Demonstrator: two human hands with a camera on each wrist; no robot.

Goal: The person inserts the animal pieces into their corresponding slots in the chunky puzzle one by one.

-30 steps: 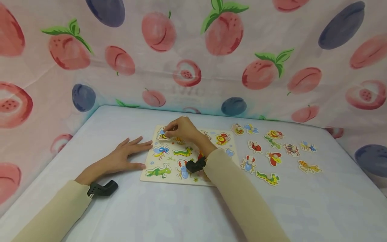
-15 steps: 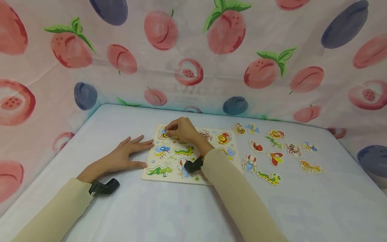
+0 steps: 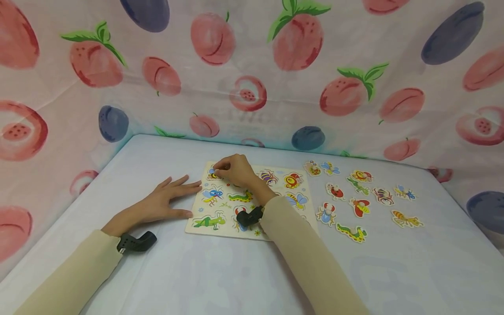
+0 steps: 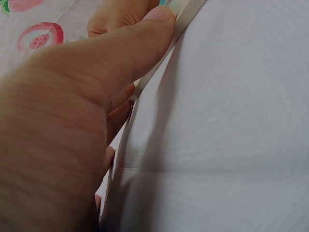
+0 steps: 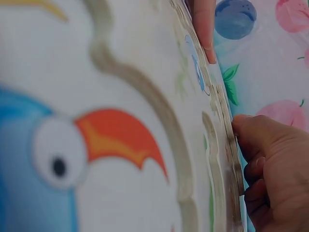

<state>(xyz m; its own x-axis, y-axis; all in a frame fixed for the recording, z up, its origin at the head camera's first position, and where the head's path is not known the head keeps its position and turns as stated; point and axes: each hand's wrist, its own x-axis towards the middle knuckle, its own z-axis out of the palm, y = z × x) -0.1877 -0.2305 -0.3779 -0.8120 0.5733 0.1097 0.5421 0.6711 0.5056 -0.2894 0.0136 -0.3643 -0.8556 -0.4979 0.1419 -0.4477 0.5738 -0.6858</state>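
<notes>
A pale wooden insect puzzle board (image 3: 231,233) lies on the table, with insect pictures in cut-out recesses. Over its far left corner my right hand (image 3: 238,171) pinches a bee puzzle piece (image 3: 212,175) between thumb and curled fingers, which partly cover it. The right wrist view has that hand (image 5: 282,169) low at the board's far side, the piece at board level. Whether it is fully seated I cannot tell. My left hand (image 3: 163,202) lies spread, fingers straight, its fingertips at the board's left edge. In the left wrist view, the left thumb (image 4: 140,43) touches that edge.
Loose insect pieces are scattered right of the board, among them a ladybird (image 3: 335,191), a stag beetle (image 3: 326,214), a caterpillar (image 3: 351,232) and a wasp (image 3: 407,219). A fruit-print cloth (image 3: 275,109) rises behind the white-covered table (image 3: 189,275).
The head view has shifted slightly, moving the scene a little to the right in it. My right hand stays at the bee piece, and my left hand keeps its place beside the board.
</notes>
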